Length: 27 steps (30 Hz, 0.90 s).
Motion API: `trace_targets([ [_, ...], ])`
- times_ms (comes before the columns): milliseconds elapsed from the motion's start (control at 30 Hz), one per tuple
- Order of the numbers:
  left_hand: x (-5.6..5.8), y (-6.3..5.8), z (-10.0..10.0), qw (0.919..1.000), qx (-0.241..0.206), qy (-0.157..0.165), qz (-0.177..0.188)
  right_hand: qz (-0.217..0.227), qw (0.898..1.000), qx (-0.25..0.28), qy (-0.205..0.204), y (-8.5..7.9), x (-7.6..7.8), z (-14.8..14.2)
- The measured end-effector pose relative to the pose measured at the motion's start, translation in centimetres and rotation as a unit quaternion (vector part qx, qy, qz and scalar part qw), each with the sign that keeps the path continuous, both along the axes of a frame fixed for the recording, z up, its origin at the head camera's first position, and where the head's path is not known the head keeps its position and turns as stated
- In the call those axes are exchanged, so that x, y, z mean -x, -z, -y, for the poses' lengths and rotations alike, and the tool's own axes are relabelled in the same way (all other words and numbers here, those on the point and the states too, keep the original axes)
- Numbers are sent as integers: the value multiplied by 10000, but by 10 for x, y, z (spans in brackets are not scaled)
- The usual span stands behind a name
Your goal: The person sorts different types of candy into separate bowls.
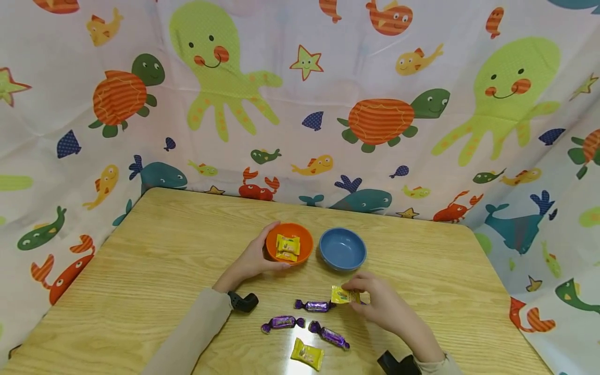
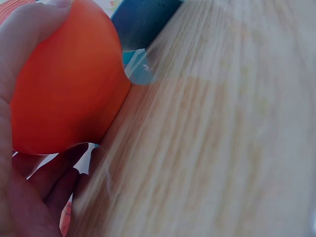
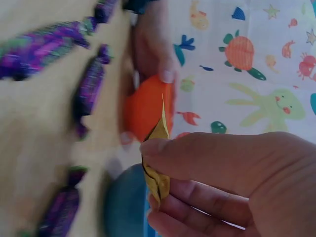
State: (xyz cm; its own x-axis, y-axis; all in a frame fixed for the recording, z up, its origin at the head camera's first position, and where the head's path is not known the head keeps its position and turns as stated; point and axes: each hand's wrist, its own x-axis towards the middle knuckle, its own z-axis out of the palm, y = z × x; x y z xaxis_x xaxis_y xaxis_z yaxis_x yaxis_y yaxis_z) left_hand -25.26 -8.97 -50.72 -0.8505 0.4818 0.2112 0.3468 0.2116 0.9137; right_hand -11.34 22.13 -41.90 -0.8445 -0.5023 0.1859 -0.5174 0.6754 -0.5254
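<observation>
My left hand (image 1: 253,257) grips the orange bowl (image 1: 307,245) from its left side, thumb at the near rim and fingers round the far side. Inside that bowl lie several yellow-wrapped candies (image 1: 288,246). Between thumb and fingertips, my right hand (image 1: 382,302) pinches another yellow-wrapped candy (image 3: 159,168), in front of the blue bowl (image 1: 343,250). The held candy is seen edge-on in the right wrist view. Purple twist-wrapped candies (image 1: 283,323) lie on the table left of and below the right hand, one partly hidden by it.
One loose yellow candy (image 1: 307,354) lies near the front of the wooden table (image 1: 187,234). The blue bowl stands just right of the orange one. A curtain (image 1: 300,104) printed with sea animals hangs behind the table and along its sides.
</observation>
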Motion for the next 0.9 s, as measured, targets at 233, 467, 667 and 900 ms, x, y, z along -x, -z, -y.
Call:
trace_targets([
  [233, -1, -1, -1, 10000, 2, -1, 45, -296, 9995, 105, 53, -14, 27, 13],
  [467, -1, 0, -1, 10000, 39, -21, -19, -580, 9976, 367, 80, -19, 64, 41],
  [667, -1, 2, -1, 10000, -20, 75, -18, -388, 9969, 672, -110, -6, 95, 71],
  [900, 1, 2, 1, 9999, 95, -4, 47, 133, 9993, 321, -158, 1, 112, 95],
])
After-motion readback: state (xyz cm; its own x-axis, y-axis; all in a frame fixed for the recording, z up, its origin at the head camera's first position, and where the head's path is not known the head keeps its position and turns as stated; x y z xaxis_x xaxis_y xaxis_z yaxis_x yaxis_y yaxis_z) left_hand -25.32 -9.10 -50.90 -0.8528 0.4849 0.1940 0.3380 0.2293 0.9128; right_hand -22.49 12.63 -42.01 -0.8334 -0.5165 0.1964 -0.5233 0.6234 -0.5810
